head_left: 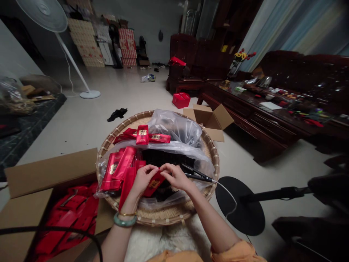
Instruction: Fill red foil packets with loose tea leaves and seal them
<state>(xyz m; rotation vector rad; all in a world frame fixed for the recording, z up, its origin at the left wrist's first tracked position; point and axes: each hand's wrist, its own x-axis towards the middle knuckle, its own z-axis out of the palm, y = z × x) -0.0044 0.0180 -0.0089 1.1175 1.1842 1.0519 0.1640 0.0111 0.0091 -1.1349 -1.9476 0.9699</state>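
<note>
A wide woven bamboo basket [156, 215] sits in front of me on a white fluffy rug [163, 243]. My left hand [143, 178] and my right hand [176, 175] pinch the top edge of a small red-and-gold sachet [155, 184] between them. A black tong-like heat sealer [197, 173] with a white cord lies just right of my right hand. Red sachets [142, 134] lie across a clear plastic bag [174, 127], and a stack of longer red sachets [117, 171] stands left of my hands. Something dark [166, 158] fills the bag beneath my hands.
An open cardboard box [27, 207] of red packets stands at lower left, with a black cable across it. Another cardboard box [209, 118] sits beyond the basket, near a red box [181, 100]. A black round stand base [240, 205] lies to the right.
</note>
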